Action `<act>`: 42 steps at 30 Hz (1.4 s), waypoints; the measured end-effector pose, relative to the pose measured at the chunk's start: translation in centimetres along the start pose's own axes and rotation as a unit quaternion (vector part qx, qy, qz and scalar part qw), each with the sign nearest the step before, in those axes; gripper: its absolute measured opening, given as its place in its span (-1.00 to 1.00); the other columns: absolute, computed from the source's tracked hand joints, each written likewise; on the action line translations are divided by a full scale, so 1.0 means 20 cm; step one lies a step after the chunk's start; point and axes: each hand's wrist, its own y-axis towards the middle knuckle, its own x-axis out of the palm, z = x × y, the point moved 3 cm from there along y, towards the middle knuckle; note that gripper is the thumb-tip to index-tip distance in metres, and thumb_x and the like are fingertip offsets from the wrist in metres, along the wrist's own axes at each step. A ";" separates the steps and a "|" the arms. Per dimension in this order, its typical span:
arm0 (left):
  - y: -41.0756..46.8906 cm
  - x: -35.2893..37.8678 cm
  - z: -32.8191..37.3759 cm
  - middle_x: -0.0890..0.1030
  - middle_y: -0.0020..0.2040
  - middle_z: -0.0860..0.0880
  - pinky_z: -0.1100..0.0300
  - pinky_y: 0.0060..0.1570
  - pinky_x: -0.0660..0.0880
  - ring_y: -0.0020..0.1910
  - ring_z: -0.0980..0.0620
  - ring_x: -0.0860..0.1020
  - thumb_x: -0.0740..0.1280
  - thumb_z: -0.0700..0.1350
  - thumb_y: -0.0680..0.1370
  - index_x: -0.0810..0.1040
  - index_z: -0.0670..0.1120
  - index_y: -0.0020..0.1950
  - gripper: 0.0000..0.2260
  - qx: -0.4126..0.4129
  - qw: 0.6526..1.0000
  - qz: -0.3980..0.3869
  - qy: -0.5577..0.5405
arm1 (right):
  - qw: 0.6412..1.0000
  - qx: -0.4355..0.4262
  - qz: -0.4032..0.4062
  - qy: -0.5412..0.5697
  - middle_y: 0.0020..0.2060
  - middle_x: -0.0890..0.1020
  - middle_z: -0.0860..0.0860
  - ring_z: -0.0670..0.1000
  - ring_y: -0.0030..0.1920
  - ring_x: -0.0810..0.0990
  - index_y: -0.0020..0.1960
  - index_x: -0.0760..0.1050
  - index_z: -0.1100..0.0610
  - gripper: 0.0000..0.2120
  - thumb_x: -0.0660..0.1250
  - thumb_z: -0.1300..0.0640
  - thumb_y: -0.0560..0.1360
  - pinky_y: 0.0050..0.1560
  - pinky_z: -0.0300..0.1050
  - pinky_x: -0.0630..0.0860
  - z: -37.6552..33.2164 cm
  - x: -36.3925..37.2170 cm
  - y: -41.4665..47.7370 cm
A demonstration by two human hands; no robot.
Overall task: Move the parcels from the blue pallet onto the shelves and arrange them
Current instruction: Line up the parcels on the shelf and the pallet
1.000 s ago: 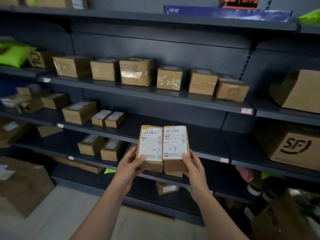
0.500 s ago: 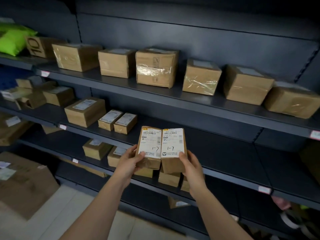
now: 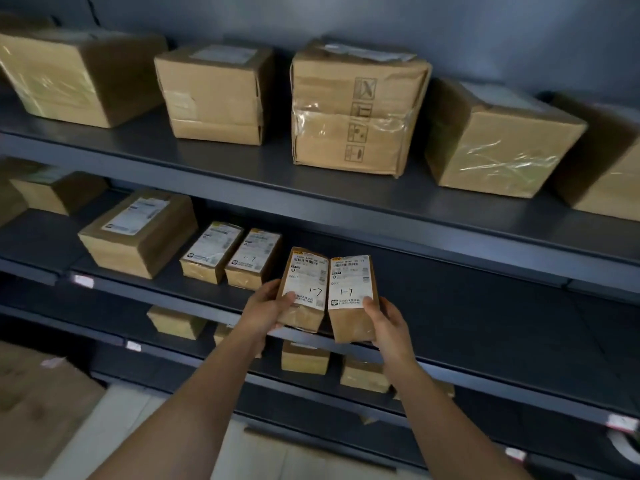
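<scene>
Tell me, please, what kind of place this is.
Probably a parcel storeroom or courier pick-up point: dark metal shelves hold rows of taped cardboard boxes, and the two small parcels held by the left hand and right hand carry barcode labels marked 1-7.

Pale floor tiles [image 3: 114,434] fill the near left bottom. Small white tags [image 3: 83,281] sit on the front edges of the shelves [image 3: 450,216]: 2 at the left, 2 at the near right. A blurred whitish ring [image 3: 628,446] shows at the right edge.
</scene>
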 end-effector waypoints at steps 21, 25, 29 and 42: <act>0.40 0.00 -0.12 0.27 0.44 -0.14 -0.04 0.36 0.33 0.40 -0.17 0.30 0.48 0.04 0.44 0.15 0.05 0.55 -0.23 0.140 0.883 0.006 0.449 | 0.948 -0.148 -0.004 -0.283 0.32 0.39 0.02 0.03 0.27 0.46 0.47 0.20 -0.25 -0.41 0.34 -0.14 0.51 0.29 0.05 0.45 0.04 0.19 0.35; 0.42 0.00 -0.11 0.33 0.41 -0.15 -0.05 0.33 0.37 0.36 -0.17 0.36 0.44 -0.01 0.49 0.18 0.03 0.54 -0.30 0.166 0.863 0.016 0.477 | 0.926 -0.179 0.028 -0.330 0.25 0.49 0.07 0.10 0.15 0.57 0.50 0.18 -0.22 -0.41 0.32 0.02 0.55 0.19 0.10 0.52 0.05 0.15 0.37; 0.44 0.01 -0.09 0.34 0.42 -0.13 -0.04 0.31 0.39 0.36 -0.15 0.36 0.40 -0.05 0.53 0.16 0.02 0.55 -0.34 0.171 0.845 0.007 0.507 | 0.904 -0.199 0.059 -0.373 0.25 0.50 0.08 0.09 0.12 0.56 0.51 0.21 -0.14 -0.46 0.26 0.12 0.59 0.16 0.04 0.54 0.03 0.11 0.39; 0.35 0.07 -0.04 0.12 0.53 -0.13 0.01 0.42 0.22 0.49 -0.13 0.11 0.33 -0.04 0.57 0.05 -0.04 0.56 -0.34 0.214 0.765 -0.004 0.608 | 0.856 -0.181 0.056 -0.480 0.52 0.22 0.03 0.13 0.43 0.34 0.56 0.07 -0.07 -0.36 0.20 0.25 0.57 0.29 0.08 0.46 -0.02 0.06 0.35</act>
